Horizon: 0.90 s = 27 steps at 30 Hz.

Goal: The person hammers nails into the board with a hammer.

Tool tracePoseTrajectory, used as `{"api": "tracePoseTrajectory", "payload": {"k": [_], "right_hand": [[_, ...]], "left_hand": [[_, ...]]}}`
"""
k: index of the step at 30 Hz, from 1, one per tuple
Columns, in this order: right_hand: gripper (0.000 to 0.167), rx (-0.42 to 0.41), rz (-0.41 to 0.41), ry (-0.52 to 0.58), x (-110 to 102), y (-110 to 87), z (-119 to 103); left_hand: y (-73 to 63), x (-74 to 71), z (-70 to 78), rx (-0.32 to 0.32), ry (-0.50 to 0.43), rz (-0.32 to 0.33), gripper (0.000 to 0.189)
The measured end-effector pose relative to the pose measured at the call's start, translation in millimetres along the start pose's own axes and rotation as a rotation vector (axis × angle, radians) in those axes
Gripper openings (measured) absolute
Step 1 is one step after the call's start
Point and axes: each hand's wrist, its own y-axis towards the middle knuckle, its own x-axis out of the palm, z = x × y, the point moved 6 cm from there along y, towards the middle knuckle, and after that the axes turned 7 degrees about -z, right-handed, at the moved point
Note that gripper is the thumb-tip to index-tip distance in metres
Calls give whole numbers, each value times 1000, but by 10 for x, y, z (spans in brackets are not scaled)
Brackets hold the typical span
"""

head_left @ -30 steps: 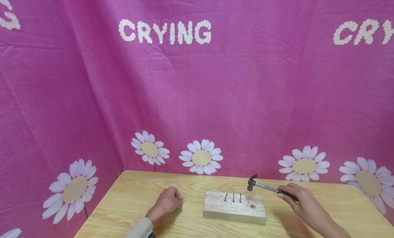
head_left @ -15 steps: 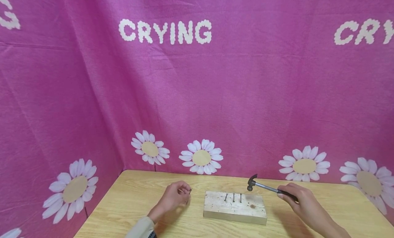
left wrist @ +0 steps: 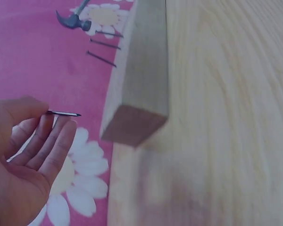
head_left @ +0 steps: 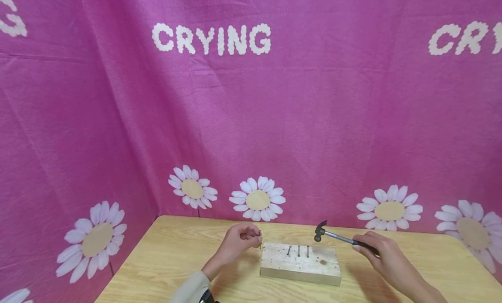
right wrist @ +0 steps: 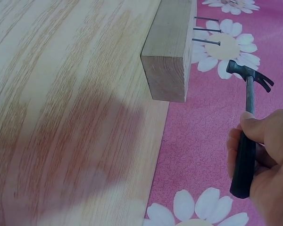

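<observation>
My left hand (head_left: 239, 243) pinches a dark nail (left wrist: 65, 113) between thumb and fingertips, just off the left end of a pale wooden block (head_left: 300, 274). In the left wrist view the nail's pointed end sticks out past the fingers. Three nails (head_left: 299, 250) stand in the block's top face; the leftmost leans a little. To the right of the block, my right hand (head_left: 386, 253) grips the black handle of a claw hammer (right wrist: 245, 155). Its dark head hangs in the air behind the block's right part, higher than the nails.
Block and hands are over a light wood-grain table (head_left: 172, 250). Pink cloth (head_left: 313, 120) with printed daisies and white letters hangs behind the table and along its left side. A small knot marks the block's top at the right.
My left hand has moved right and away from me, from the table left of the block to the block's left end, carrying the nail. The right hand and hammer stay nearly still.
</observation>
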Motion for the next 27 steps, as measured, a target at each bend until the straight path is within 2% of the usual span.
{"api": "tracePoseTrajectory", "payload": {"k": [4, 9, 12, 17, 21, 27], "right_hand": [[33, 4, -6, 13, -12, -25, 13], [33, 1, 1, 19, -42, -31, 18], [33, -1, 13, -1, -81, -19, 25], [33, 7, 22, -21, -99, -15, 43], [34, 9, 20, -15, -89, -37, 52], [34, 10, 21, -12, -79, -52, 47]], "left_hand": [[100, 139, 76, 36, -27, -25, 15], [202, 279, 152, 51, -47, -38, 15], [277, 354, 199, 54, -45, -28, 13], [359, 526, 278, 103, -41, -18, 12], [390, 684, 288, 120, -47, -11, 13], [410, 831, 252, 131, -72, 38, 12]]}}
